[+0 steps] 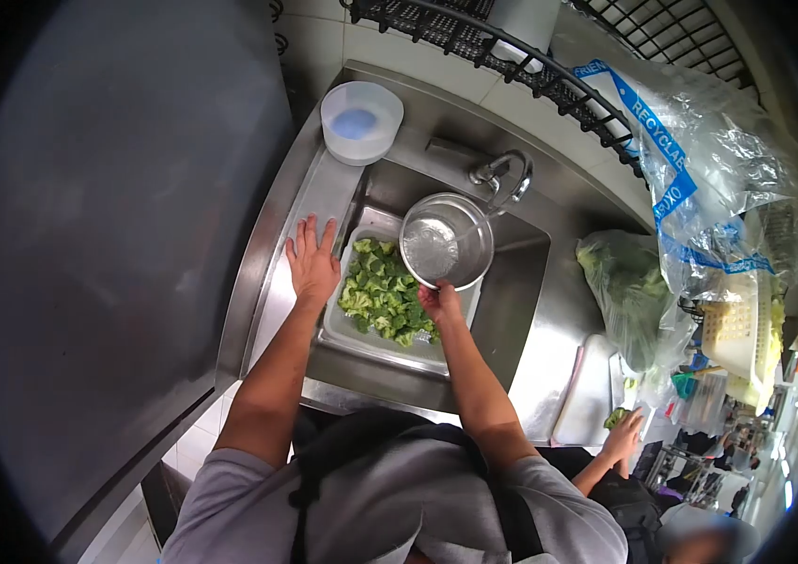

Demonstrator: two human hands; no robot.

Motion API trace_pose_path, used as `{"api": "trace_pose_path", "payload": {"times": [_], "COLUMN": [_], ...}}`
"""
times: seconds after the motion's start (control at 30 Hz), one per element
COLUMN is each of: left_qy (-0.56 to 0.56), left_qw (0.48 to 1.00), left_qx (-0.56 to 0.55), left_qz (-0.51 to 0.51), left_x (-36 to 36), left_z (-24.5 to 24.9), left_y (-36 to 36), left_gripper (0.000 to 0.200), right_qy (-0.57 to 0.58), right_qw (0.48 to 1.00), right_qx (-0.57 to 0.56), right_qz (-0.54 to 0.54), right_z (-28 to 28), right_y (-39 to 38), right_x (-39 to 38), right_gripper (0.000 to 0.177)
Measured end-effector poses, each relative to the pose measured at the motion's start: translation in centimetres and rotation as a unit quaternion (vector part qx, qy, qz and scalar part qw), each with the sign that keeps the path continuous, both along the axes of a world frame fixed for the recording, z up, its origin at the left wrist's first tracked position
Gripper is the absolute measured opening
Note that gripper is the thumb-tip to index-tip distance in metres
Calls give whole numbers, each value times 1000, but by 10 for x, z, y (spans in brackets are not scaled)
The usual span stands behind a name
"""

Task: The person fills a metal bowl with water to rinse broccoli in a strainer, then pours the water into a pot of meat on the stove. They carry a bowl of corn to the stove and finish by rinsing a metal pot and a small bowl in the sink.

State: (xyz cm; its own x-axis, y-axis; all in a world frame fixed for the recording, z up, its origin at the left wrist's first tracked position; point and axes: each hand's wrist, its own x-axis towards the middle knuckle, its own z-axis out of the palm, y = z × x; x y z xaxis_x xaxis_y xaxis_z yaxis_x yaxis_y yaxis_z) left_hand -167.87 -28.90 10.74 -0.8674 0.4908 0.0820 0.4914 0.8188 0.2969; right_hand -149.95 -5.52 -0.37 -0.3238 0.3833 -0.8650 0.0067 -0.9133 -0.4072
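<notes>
My right hand [440,303] grips the near rim of a round metal pot [444,246]. Water runs into the pot from the curved faucet [514,179] above it. Under and beside the pot, chopped broccoli florets [375,287] lie in a pale rectangular tub [335,324] inside the steel sink [512,301]. My left hand [312,260] rests flat with fingers spread on the steel ledge left of the sink, holding nothing. The pot hides part of the tub's far right corner.
A translucent round container [361,122] with something blue inside stands at the back left corner. Bagged greens [620,282] lie right of the sink. Another person's hand [623,437] holds broccoli by a white cutting board [585,395]. A wire rack [474,33] hangs above.
</notes>
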Motion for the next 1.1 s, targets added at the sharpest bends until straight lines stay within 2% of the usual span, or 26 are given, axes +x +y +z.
{"api": "trace_pose_path", "payload": {"times": [0.57,1.1], "left_qy": [7,5], "left_qw": [1000,1000], "left_qx": [18,8], "left_qz": [-11,-11], "left_x": [0,0], "left_z": [-2,-4], "left_y": [-2,-2], "left_gripper": [75,75], "right_qy": [-18,-19], "right_qw": [998,999], "right_qx": [63,29], "right_qz": [-12,-15], "right_z": [2,11], "right_y": [-14,-12], "right_x": [-4,-8], "right_gripper": [21,23]}}
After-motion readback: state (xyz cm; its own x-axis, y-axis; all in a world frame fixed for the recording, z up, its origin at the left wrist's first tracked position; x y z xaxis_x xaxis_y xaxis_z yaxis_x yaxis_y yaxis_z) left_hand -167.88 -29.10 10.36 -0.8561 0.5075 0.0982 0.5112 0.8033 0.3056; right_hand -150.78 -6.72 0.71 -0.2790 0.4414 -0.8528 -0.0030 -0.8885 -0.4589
